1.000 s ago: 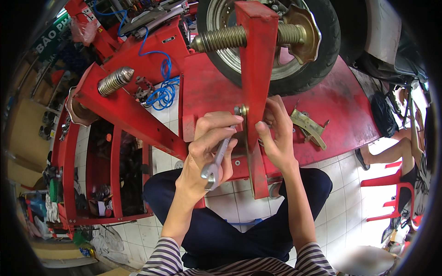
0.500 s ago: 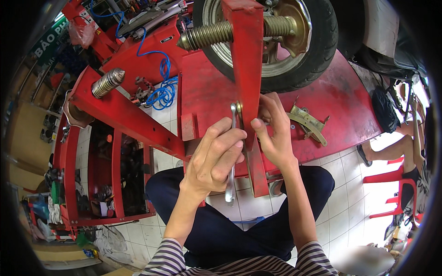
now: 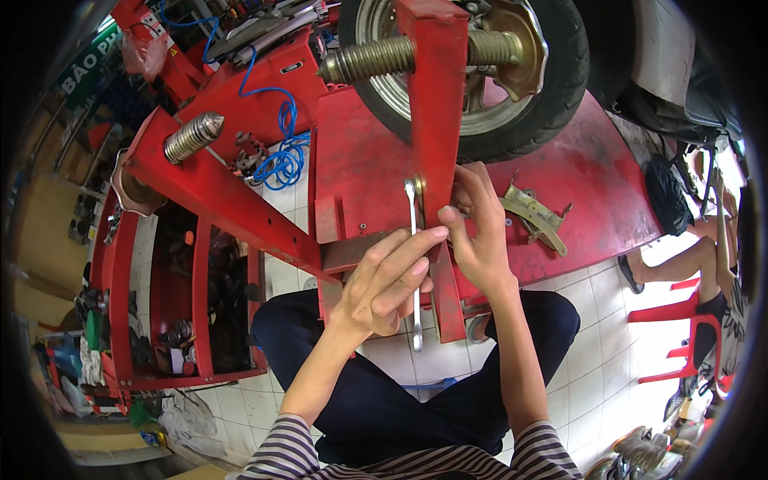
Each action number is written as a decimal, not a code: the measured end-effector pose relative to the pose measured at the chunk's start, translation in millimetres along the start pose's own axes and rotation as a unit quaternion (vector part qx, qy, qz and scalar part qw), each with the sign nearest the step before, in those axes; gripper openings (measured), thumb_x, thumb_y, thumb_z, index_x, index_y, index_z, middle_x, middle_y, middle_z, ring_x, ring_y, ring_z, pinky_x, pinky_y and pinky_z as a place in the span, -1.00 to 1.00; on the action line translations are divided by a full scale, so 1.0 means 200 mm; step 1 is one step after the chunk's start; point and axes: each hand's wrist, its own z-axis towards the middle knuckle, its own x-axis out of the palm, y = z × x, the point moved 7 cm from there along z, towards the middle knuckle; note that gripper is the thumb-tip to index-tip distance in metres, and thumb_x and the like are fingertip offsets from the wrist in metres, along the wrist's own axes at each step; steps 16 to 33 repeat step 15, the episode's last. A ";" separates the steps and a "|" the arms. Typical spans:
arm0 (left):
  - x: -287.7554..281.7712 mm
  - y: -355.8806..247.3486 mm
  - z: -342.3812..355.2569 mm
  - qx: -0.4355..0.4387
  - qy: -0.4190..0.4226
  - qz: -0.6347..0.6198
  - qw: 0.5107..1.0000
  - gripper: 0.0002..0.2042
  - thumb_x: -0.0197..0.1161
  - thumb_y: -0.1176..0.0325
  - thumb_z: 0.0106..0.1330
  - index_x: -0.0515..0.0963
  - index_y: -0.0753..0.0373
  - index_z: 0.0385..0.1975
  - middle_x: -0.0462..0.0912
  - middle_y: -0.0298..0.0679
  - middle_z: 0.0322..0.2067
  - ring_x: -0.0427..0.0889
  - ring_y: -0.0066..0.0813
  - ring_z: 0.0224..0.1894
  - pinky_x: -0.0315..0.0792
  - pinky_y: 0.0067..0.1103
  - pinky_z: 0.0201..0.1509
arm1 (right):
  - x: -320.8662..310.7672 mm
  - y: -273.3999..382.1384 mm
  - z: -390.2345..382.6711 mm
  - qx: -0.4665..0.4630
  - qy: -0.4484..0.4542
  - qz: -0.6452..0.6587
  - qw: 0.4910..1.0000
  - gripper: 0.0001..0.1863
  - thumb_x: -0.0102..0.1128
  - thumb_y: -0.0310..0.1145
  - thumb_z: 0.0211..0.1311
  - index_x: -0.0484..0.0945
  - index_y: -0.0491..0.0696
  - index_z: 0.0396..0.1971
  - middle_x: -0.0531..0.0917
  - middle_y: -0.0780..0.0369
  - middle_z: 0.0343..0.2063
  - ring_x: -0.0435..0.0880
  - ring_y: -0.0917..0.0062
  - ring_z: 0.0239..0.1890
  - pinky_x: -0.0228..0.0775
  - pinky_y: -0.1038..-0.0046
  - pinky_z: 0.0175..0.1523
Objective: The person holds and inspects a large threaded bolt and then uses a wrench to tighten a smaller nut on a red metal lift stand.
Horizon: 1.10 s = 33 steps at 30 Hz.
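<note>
A silver wrench (image 3: pixel 414 212) hangs roughly upright along the left side of a red metal post (image 3: pixel 436 136). Its upper end meets a brass-coloured bolt or nut (image 3: pixel 419 185) on that side. My left hand (image 3: pixel 384 284) holds the wrench's middle between thumb and fingers, with the index finger stretched across it toward the post. On the post's other side, my right hand (image 3: pixel 482 236) has its fingers curled and its thumb against the post's edge. The right fingertips are partly hidden behind the post, and what they grip does not show.
A wheel with a black tyre (image 3: pixel 552 112) stands behind the post, beside a threaded spindle (image 3: pixel 368 62). A curved brake shoe (image 3: pixel 538 220) lies on the red platform (image 3: pixel 592 176). A second red arm (image 3: pixel 232 204) slants at left; a blue hose (image 3: pixel 280 166) coils behind it.
My left hand has shifted slightly right and its index finger has straightened across the wrench. The wrench's lower end has swung a little to the right. My right hand stays about where it was.
</note>
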 end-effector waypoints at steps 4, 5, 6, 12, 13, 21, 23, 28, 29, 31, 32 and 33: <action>0.03 0.02 -0.06 0.000 -0.002 -0.014 1.000 -0.37 0.34 0.74 -0.02 0.28 0.37 0.12 0.53 0.16 0.15 0.59 -0.03 -0.01 0.61 -0.41 -0.06 | 0.00 0.00 0.00 0.006 0.006 -0.016 1.000 -0.58 0.25 -0.48 0.24 0.47 -0.21 0.10 0.46 0.20 -0.19 0.46 0.59 -0.44 0.37 0.54 -0.32; 0.03 0.02 -0.08 0.010 -0.013 -0.007 1.000 -0.40 0.35 0.72 0.00 0.30 0.38 0.10 0.54 0.16 0.14 0.60 -0.04 -0.02 0.62 -0.42 -0.07 | 0.00 0.00 -0.01 0.009 0.007 -0.015 1.000 -0.58 0.25 -0.48 0.24 0.47 -0.21 0.10 0.46 0.20 -0.19 0.47 0.59 -0.44 0.37 0.54 -0.32; 0.04 0.03 -0.08 0.019 -0.023 -0.001 1.000 -0.43 0.36 0.71 0.02 0.31 0.39 0.08 0.55 0.16 0.13 0.60 -0.05 -0.02 0.62 -0.42 -0.08 | 0.00 0.00 -0.01 0.011 0.007 -0.015 1.000 -0.58 0.25 -0.48 0.25 0.46 -0.21 0.10 0.46 0.20 -0.18 0.47 0.59 -0.44 0.37 0.54 -0.32; 0.04 0.04 -0.09 0.025 -0.013 0.065 0.997 -0.56 0.39 0.58 0.16 0.36 0.37 0.02 0.63 0.05 0.07 0.64 -0.09 -0.06 0.63 -0.49 -0.15 | 0.01 -0.04 -0.02 0.009 -0.009 0.023 1.000 -0.58 0.25 -0.45 0.25 0.47 -0.22 0.10 0.46 0.19 -0.17 0.47 0.60 -0.44 0.37 0.55 -0.32; 0.03 0.04 -0.09 0.026 -0.005 0.077 0.997 -0.57 0.39 0.56 0.18 0.37 0.36 0.02 0.64 0.02 0.07 0.65 -0.09 -0.06 0.63 -0.50 -0.17 | 0.01 -0.03 -0.02 0.007 -0.008 0.018 1.000 -0.57 0.25 -0.44 0.26 0.47 -0.22 0.10 0.46 0.19 -0.16 0.47 0.59 -0.44 0.38 0.55 -0.31; 0.03 0.06 -0.10 -0.015 0.037 0.092 0.995 -0.43 0.48 0.55 0.11 0.29 0.18 0.07 0.68 -0.13 0.05 0.63 -0.14 -0.02 0.61 -0.54 -0.03 | 0.02 -0.03 -0.01 0.004 -0.005 0.014 1.000 -0.57 0.25 -0.43 0.26 0.47 -0.21 0.11 0.47 0.19 -0.16 0.47 0.59 -0.44 0.38 0.55 -0.31; 0.03 0.06 -0.10 -0.015 0.037 0.092 0.995 -0.43 0.48 0.55 0.11 0.29 0.18 0.07 0.68 -0.13 0.05 0.63 -0.14 -0.02 0.61 -0.54 -0.03 | 0.02 -0.03 -0.01 0.004 -0.005 0.014 1.000 -0.57 0.25 -0.43 0.26 0.47 -0.21 0.11 0.47 0.19 -0.16 0.47 0.59 -0.44 0.38 0.55 -0.31; 0.03 0.06 -0.10 -0.015 0.037 0.092 0.995 -0.43 0.48 0.55 0.11 0.29 0.18 0.07 0.68 -0.13 0.05 0.63 -0.14 -0.02 0.61 -0.54 -0.03 | 0.02 -0.03 -0.01 0.004 -0.005 0.014 1.000 -0.57 0.25 -0.43 0.26 0.47 -0.21 0.11 0.47 0.19 -0.16 0.47 0.59 -0.44 0.38 0.55 -0.31; 0.03 0.06 -0.10 -0.015 0.037 0.092 0.995 -0.43 0.48 0.55 0.11 0.29 0.18 0.07 0.68 -0.13 0.05 0.63 -0.14 -0.02 0.61 -0.54 -0.03 | 0.02 -0.03 -0.01 0.004 -0.005 0.014 1.000 -0.57 0.25 -0.43 0.26 0.47 -0.21 0.11 0.47 0.19 -0.16 0.47 0.59 -0.44 0.38 0.55 -0.31; 0.03 0.06 -0.10 -0.015 0.037 0.092 0.995 -0.43 0.48 0.55 0.11 0.29 0.18 0.07 0.68 -0.13 0.05 0.63 -0.14 -0.02 0.61 -0.54 -0.03 | 0.02 -0.03 -0.01 0.004 -0.005 0.014 1.000 -0.57 0.25 -0.43 0.26 0.47 -0.21 0.11 0.47 0.19 -0.16 0.47 0.59 -0.44 0.38 0.55 -0.31; 0.03 0.06 -0.10 -0.015 0.037 0.092 0.995 -0.43 0.48 0.55 0.11 0.29 0.18 0.07 0.68 -0.13 0.05 0.63 -0.14 -0.02 0.61 -0.54 -0.03 | 0.02 -0.03 -0.01 0.004 -0.005 0.014 1.000 -0.57 0.25 -0.43 0.26 0.47 -0.21 0.11 0.47 0.19 -0.16 0.47 0.59 -0.44 0.38 0.55 -0.31; 0.03 0.06 -0.10 -0.015 0.037 0.092 0.995 -0.43 0.48 0.55 0.11 0.29 0.18 0.07 0.68 -0.13 0.05 0.63 -0.14 -0.02 0.61 -0.54 -0.03 | 0.02 -0.03 -0.01 0.004 -0.005 0.014 1.000 -0.57 0.25 -0.43 0.26 0.47 -0.21 0.11 0.47 0.19 -0.16 0.47 0.59 -0.44 0.38 0.55 -0.31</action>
